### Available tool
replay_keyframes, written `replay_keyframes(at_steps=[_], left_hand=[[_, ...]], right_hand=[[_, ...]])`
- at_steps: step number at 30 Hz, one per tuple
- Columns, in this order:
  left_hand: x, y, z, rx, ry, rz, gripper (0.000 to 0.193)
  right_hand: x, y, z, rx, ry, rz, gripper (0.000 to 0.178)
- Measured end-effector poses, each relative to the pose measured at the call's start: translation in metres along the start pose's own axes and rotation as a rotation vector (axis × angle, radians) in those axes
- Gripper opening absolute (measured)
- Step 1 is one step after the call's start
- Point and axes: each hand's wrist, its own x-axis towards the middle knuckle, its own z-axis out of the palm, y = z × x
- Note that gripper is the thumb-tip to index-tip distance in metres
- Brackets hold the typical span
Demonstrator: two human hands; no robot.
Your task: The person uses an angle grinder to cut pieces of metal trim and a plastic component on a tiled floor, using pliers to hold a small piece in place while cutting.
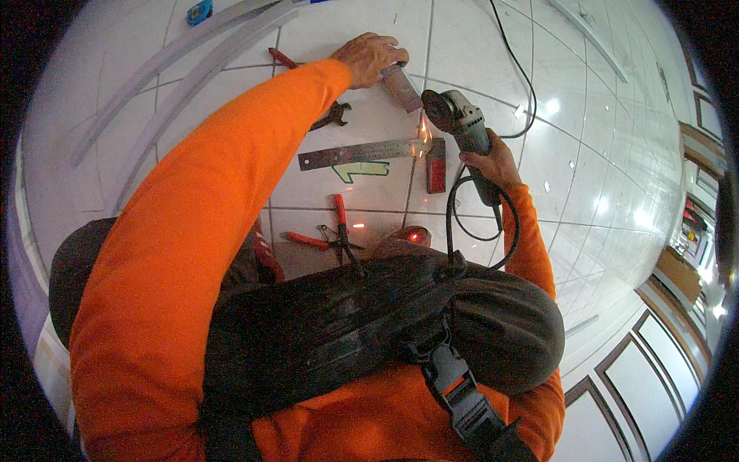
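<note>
My left hand (371, 58) is closed around the far end of a short grey metal piece (401, 88), held just above the tiles. My right hand (496, 160) grips the dark body of an angle grinder (471, 135). Its disc (439, 110) is at the near end of the metal piece, and orange sparks (423, 132) drop from there. Whether disc and metal touch is hard to make out. Below the sparks lies a try square with a steel blade (362, 153) and a red stock (436, 171).
Red-handled pliers (332, 237) lie before my knees. A dark open-jawed tool (336, 115) is partly under my left arm. Long grey strips (181, 81) lie at left, near a blue tape measure (199, 11). A black cord (531, 85) crosses the tiles at right; small scraps (547, 186) lie there.
</note>
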Motion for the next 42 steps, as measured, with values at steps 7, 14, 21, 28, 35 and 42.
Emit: replay_keyframes(at_steps=[7,14,21,28,35,42], left_hand=[[-0.003,0.005,-0.016,-0.072,-0.31,-0.055,0.056],[-0.011,-0.001,-0.012,-0.071,-0.277,-0.111,0.06],[0.006,0.031,-0.031,-0.066,-0.532,-0.225,0.053],[-0.007,0.019,-0.008,0.003,-0.309,-0.071,0.061],[-0.011,0.014,-0.01,0.047,-0.132,0.035,0.056],[-0.019,0.021,-0.007,0.133,0.046,0.008,0.039]], right_hand=[[-0.012,0.023,-0.004,0.23,0.08,0.007,0.067],[-0.021,0.024,-0.009,0.263,0.11,0.091,0.066],[-0.028,0.034,-0.011,0.259,0.192,-0.003,0.058],[-0.031,0.03,-0.012,0.304,0.139,0.043,0.059],[-0.031,0.028,-0.009,0.348,0.066,-0.011,0.06],[-0.023,0.01,-0.003,0.248,-0.011,0.016,0.067]])
